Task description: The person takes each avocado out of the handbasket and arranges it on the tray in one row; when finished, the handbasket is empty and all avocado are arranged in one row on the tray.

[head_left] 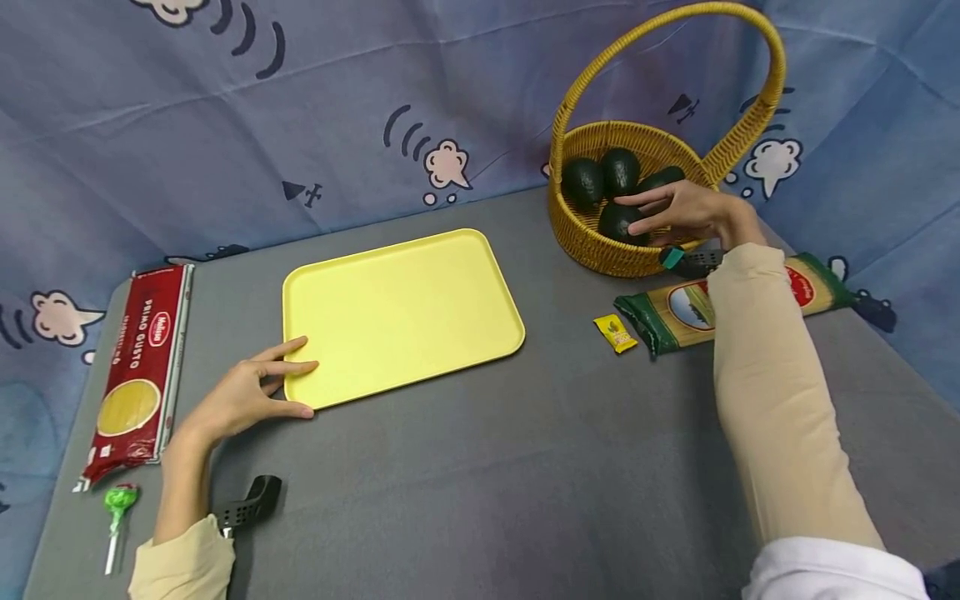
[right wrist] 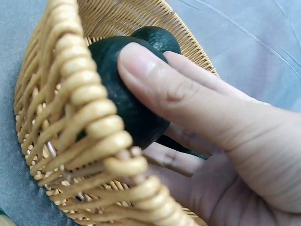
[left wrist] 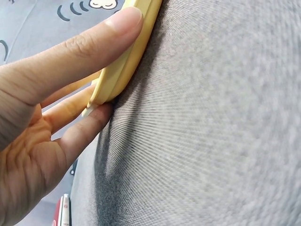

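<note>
A yellow tray point(head_left: 405, 312) lies on the grey table. My left hand point(head_left: 243, 392) holds its near left corner; in the left wrist view the thumb point(left wrist: 124, 23) presses the tray's rim point(left wrist: 115, 77), with the other fingers round the corner. At the back right stands a wicker basket point(head_left: 611, 254) with a tall handle, holding several dark green avocados point(head_left: 620, 171). Inside it my right hand point(head_left: 686, 208) grips the nearest avocado point(right wrist: 115, 84), thumb on its near side and fingers behind, partly hidden. The basket's rim point(right wrist: 94, 110) is close below that hand.
Right of the tray lie a small yellow wrapped candy point(head_left: 616, 333) and a green-ended pasta packet point(head_left: 686, 312), partly under the right forearm. At the left are a red pasta packet point(head_left: 142, 358) and a green lollipop point(head_left: 120, 500). A blue patterned cloth point(head_left: 337, 108) hangs behind.
</note>
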A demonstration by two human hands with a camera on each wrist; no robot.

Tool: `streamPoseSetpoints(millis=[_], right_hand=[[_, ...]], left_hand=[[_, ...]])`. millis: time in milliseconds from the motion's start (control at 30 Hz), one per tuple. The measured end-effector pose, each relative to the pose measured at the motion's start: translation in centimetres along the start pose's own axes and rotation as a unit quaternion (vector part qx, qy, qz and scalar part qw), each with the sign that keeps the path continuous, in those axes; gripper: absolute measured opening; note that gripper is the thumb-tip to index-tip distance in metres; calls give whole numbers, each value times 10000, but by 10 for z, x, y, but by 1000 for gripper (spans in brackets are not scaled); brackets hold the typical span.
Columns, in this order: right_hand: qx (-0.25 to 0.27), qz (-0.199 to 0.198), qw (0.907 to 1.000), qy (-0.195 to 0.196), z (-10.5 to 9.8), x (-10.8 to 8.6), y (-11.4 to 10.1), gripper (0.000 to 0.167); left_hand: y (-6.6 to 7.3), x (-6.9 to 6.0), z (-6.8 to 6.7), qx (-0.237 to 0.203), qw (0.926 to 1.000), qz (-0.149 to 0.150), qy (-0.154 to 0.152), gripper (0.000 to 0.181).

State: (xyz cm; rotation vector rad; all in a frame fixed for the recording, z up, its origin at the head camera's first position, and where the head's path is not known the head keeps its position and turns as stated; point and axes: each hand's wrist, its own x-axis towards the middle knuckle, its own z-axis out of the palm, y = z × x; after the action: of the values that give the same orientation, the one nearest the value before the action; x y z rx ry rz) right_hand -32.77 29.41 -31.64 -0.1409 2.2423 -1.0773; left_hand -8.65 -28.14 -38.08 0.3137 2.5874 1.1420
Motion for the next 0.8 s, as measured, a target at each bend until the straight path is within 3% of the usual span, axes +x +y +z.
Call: streamPoseSetpoints(millis=[467,800], right_hand=[[599,194,9978,208,-5,-13,-1,69],[1701,375,9846,168,-12,-24,0,72]], left_hand=[[0,-3,-2,118,9999,94,14,64],[1,-2,0,91,9998,173,18,64]])
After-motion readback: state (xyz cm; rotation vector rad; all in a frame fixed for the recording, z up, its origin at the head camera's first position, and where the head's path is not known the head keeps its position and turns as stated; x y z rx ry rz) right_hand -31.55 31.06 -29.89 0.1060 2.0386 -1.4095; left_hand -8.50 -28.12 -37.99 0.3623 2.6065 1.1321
